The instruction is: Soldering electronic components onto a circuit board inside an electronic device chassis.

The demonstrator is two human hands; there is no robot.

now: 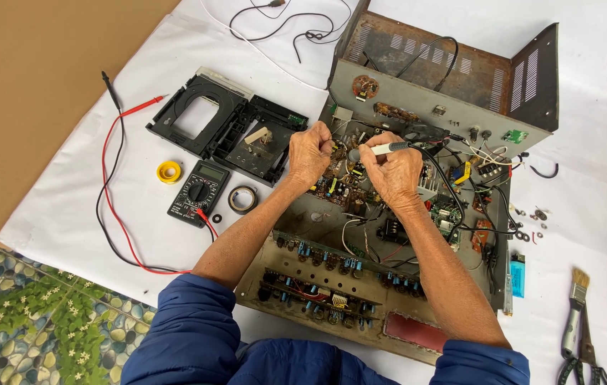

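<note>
Head view, both hands over an opened amplifier chassis (417,214) lying on a white sheet (75,214). Right hand (398,175) is closed around a soldering iron (382,149) — grey-white handle, tip pointing left toward the circuit board (343,187) at the middle of the chassis. Left hand (309,153) has its fingers curled, fingertips pinched down at the board just beside the iron tip; whether it grips anything there cannot be told. The two hands are nearly touching. Blue sleeves (196,335) at the bottom edge.

Removed metal cover (460,71) stands up behind the chassis, vent slots visible. Front row of the chassis, nearest the person, carries a long board with blue capacitors (332,267).

Left of the chassis: black plastic disc tray frame (228,125), a black multimeter (199,192) with red and black probe leads (114,192) looping toward the sheet's left edge, a yellow solder spool (169,171) and a roll of dark tape (243,199) — both close to the meter.

Right side of the sheet: blue lighter (517,274) just beside the chassis, small loose washers and screws (528,222), a paintbrush (574,310) and pliers (592,356) near the bottom right corner. Brown cardboard (39,85) at upper left, pebble-pattern floor (32,314) at lower left.
</note>
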